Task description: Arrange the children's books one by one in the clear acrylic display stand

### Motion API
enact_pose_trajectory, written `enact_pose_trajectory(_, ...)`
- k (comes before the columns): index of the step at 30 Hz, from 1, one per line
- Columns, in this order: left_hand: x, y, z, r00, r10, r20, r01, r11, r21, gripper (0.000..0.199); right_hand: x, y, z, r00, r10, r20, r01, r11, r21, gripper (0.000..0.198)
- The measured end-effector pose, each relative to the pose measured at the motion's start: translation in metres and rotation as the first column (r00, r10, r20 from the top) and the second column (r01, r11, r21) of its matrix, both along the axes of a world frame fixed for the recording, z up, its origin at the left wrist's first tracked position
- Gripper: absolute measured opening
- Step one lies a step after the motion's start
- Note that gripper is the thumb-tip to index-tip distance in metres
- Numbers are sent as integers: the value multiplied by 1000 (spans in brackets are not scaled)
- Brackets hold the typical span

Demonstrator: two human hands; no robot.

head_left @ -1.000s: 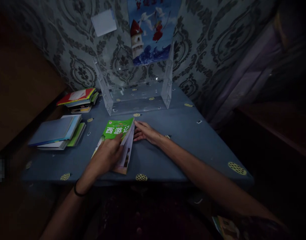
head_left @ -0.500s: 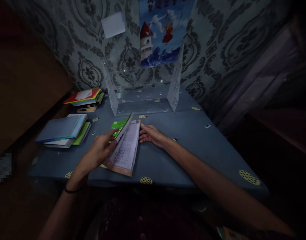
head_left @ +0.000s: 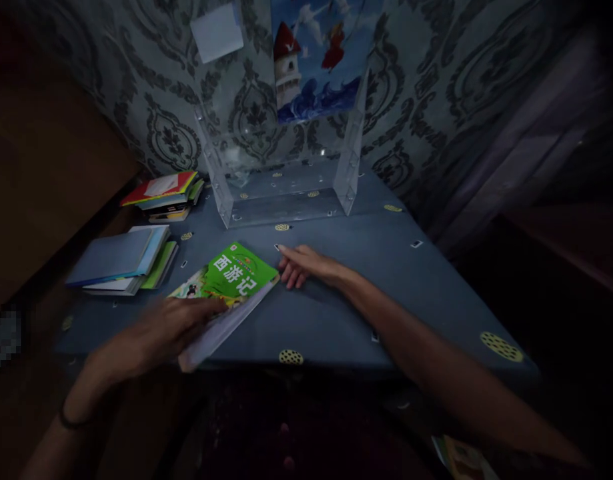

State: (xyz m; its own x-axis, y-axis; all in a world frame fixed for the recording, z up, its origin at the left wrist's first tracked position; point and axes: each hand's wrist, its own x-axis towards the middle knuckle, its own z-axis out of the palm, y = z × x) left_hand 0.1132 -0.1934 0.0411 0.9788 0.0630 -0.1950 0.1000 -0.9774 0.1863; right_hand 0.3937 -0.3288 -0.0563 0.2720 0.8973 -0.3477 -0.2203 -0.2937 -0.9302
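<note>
A green picture-covered book (head_left: 243,270) with white Chinese characters lies at an angle near the table's front, its cover down over the pages and its page edges facing me. My left hand (head_left: 169,327), smeared by motion, grips the book at its lower left, fingers across the cover; the thumb is hidden. Just off the book's right corner is my right hand (head_left: 306,265), holding nothing. Its thumb is stretched out and its fingers are loosely bent and apart.
A clear acrylic rack (head_left: 281,213) stands at the back against the patterned wall. Two book stacks line the left side: one topped by a red book (head_left: 161,188), one by a grey-blue book (head_left: 111,257). The blue tablecloth (head_left: 411,307) reaches the front edge.
The book's raised cover has come down over the printed pages, and the book has turned. My left hand has moved left and toward me; the right hand has come away from the page edge.
</note>
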Motion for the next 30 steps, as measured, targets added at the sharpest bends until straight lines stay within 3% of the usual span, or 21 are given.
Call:
enact_pose_trajectory(4, -13, -6, -49, 999, 34, 12, -36, 988, 147, 55, 18, -1, -5, 964, -223, 148, 208, 972, 110, 37)
enact_pose_trajectory(8, -8, -13, -80, 992, 118, 52, -128, 955, 266, 55, 11, 3, -9, 971, -202, 126, 178, 967, 182, 24)
enact_pose_trajectory(15, -5, 14, -72, 995, 49, 83, -66, 975, 210, 46, -9, 7, -16, 993, -51, 106, 22, 966, 258, 17)
enact_pose_trajectory(23, 47, -23, -82, 955, 95, 281, -155, 967, 201, 46, -13, 6, -16, 992, -6, 123, -29, 959, 284, 17)
enact_pose_trajectory(30, 49, -30, -83, 961, 51, 270, -143, 933, 331, 45, -16, 8, -15, 989, -4, 150, -38, 959, 280, 16)
